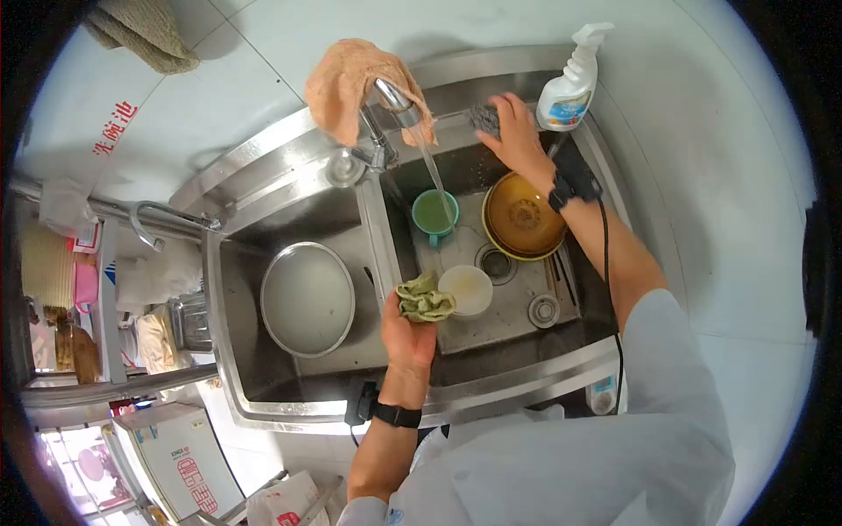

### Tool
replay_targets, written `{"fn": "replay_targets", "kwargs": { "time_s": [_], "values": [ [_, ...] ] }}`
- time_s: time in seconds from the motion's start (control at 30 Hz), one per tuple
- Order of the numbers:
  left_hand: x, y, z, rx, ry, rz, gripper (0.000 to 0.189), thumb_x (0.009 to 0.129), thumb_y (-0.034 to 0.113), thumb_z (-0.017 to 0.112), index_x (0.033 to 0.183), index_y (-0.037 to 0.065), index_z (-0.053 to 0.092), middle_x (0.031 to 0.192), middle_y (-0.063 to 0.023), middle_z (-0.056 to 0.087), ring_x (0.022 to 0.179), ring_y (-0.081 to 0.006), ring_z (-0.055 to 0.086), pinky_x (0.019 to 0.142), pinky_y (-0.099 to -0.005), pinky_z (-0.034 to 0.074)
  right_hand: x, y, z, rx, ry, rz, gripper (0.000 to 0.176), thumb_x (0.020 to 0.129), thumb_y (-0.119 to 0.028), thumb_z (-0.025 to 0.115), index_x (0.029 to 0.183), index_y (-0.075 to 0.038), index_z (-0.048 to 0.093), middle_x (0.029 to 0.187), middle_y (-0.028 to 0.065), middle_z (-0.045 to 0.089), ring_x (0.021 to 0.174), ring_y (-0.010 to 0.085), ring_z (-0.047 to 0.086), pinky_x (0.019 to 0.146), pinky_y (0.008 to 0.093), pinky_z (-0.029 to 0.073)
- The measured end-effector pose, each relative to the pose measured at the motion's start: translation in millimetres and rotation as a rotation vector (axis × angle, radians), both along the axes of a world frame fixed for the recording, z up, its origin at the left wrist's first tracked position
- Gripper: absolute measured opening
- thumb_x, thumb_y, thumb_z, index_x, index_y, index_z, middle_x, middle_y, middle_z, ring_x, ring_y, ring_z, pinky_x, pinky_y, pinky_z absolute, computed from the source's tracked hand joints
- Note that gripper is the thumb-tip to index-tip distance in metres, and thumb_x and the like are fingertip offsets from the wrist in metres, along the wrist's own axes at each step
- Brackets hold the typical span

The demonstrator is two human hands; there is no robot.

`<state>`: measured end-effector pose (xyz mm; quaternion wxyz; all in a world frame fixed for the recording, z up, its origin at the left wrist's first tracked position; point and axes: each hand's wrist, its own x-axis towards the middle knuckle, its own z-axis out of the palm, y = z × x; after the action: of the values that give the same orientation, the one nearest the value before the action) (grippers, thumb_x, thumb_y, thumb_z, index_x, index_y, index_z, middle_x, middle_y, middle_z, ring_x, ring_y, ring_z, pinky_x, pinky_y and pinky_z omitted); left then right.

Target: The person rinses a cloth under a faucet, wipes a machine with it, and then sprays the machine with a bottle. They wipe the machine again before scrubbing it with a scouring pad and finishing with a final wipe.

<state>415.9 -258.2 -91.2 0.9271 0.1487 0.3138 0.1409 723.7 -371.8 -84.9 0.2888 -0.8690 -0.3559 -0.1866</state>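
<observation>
At the lower centre of the frame, the left hand [408, 340] is palm up and half curled, with a crumpled, pale green cloth [425, 301] bunched in its grasp; a black strap [399, 415] circles that wrist; the cloth is just beside a small, round white bowl [482, 302] of cloudy, yellowish liquid, which sits in the right basin of a two-basin stainless steel sink [298, 412]; in the lower left of the sink, a wide, round vessel with a metal rim [265, 298] holds whitish liquid.

Right of centre, a round metal strainer [544, 311] lies near several thin, dark sticks [561, 279]; above them is a shallow, round, amber-brown bowl [524, 215], stacked on a yellow-rimmed dish; a teal mug [434, 230] with greenish contents stands left of this stack, beneath a stream of water.

In the upper right, the right hand [517, 140] reaches to the sink's back ledge, its fingers bent and partly closed on a rough, grey scouring pad [484, 121]; a white plastic spray bottle [564, 103] stands just beside it; at the upper centre, a peach-coloured towel [342, 83] drapes over the curved chrome tap [395, 98].
</observation>
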Motion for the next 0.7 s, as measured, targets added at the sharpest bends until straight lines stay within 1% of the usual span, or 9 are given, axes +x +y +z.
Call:
{"fn": "replay_targets", "kwargs": {
  "time_s": [0.1, 0.17, 0.23, 0.3, 0.37, 0.47, 0.57, 0.63, 0.7],
  "values": [
    [-7, 1, 6, -0.003, 0.035, 0.031, 0.033, 0.090, 0.023, 0.030, 0.107, -0.001, 0.044, 0.111, -0.0160, 0.050, 0.103, -0.0288, 0.048, 0.088, -0.0434, 0.038, 14, 23, -6, -0.196, 0.012, -0.213, 0.072, 0.073, -0.040, 0.060, 0.128, -0.006, 0.027, 0.132, 0.0181, 0.024, 0.115, 0.0421, 0.030, 0.092, 0.0464, 0.031],
    [-12, 3, 15, 0.028, 0.032, 0.021, 0.034, 0.090, 0.024, 0.030, 0.107, -0.001, 0.045, 0.111, -0.0168, 0.050, 0.103, -0.0292, 0.049, 0.088, -0.0437, 0.039, 18, 27, -14, -0.629, 0.250, -0.303, 0.080, 0.073, -0.046, 0.057, 0.133, -0.012, 0.018, 0.137, 0.0148, 0.015, 0.118, 0.0452, 0.023, 0.095, 0.0491, 0.026],
    [-16, 4, 22, 0.011, 0.074, 0.044, 0.035, 0.090, 0.026, 0.030, 0.107, -0.001, 0.045, 0.113, -0.0170, 0.049, 0.102, -0.0290, 0.049, 0.087, -0.0433, 0.039, 24, 25, -28, -0.619, 0.214, -0.310, 0.075, 0.072, -0.050, 0.055, 0.131, -0.014, 0.026, 0.135, 0.0133, 0.022, 0.119, 0.0404, 0.026, 0.092, 0.0501, 0.028],
    [-16, 8, 25, 0.068, 0.019, -0.012, 0.035, 0.090, 0.025, 0.031, 0.110, -0.001, 0.044, 0.114, -0.0170, 0.049, 0.103, -0.0284, 0.049, 0.087, -0.0426, 0.040, 13, 7, -24, -0.181, -0.294, -0.192, 0.064, 0.074, -0.046, 0.054, 0.125, -0.011, 0.037, 0.129, 0.0126, 0.033, 0.116, 0.0358, 0.033, 0.090, 0.0461, 0.031],
    [-14, 7, 19, 0.051, 0.068, -0.008, 0.036, 0.089, 0.024, 0.032, 0.112, -0.001, 0.044, 0.114, -0.0165, 0.049, 0.103, -0.0279, 0.048, 0.087, -0.0420, 0.040, -5, -20, -23, -0.093, -0.262, 0.041, 0.047, 0.077, -0.041, 0.052, 0.110, -0.008, 0.048, 0.115, 0.0127, 0.046, 0.104, 0.0308, 0.044, 0.083, 0.0411, 0.037],
    [-8, 0, 14, 0.039, 0.067, 0.001, 0.036, 0.089, 0.023, 0.033, 0.112, -0.001, 0.044, 0.113, -0.0159, 0.049, 0.104, -0.0279, 0.048, 0.087, -0.0423, 0.040, -63, -71, -72, -0.585, 0.376, 0.278, 0.024, 0.080, -0.028, 0.051, 0.087, -0.005, 0.053, 0.077, 0.0144, 0.056, 0.066, 0.0324, 0.053, 0.058, 0.0399, 0.042],
    [0, -9, 15, -0.013, 0.047, -0.048, 0.035, 0.089, 0.022, 0.033, 0.110, -0.002, 0.045, 0.112, -0.0150, 0.050, 0.104, -0.0279, 0.048, 0.088, -0.0429, 0.039, -117, -144, -145, -1.133, 0.942, 0.446, 0.023, 0.081, -0.028, 0.050, 0.084, -0.006, 0.055, 0.076, 0.0126, 0.056, 0.065, 0.0287, 0.053, 0.056, 0.0376, 0.043],
    [2, -12, 9, -0.009, 0.017, -0.079, 0.034, 0.090, 0.022, 0.032, 0.110, -0.003, 0.044, 0.113, -0.0145, 0.049, 0.105, -0.0279, 0.047, 0.089, -0.0431, 0.038, -142, -182, -192, -1.158, 1.213, 0.504, 0.023, 0.082, -0.029, 0.050, 0.083, -0.007, 0.056, 0.075, 0.0113, 0.057, 0.064, 0.0263, 0.054, 0.055, 0.0361, 0.043],
    [4, -16, 8, -0.039, 0.074, -0.054, 0.034, 0.090, 0.022, 0.030, 0.110, -0.002, 0.044, 0.113, -0.0141, 0.048, 0.106, -0.0274, 0.046, 0.091, -0.0423, 0.037, -151, -190, -235, -0.857, 1.694, 0.185, 0.023, 0.083, -0.029, 0.050, 0.081, -0.007, 0.057, 0.074, 0.0100, 0.057, 0.063, 0.0238, 0.054, 0.054, 0.0345, 0.043]
  ]
}}
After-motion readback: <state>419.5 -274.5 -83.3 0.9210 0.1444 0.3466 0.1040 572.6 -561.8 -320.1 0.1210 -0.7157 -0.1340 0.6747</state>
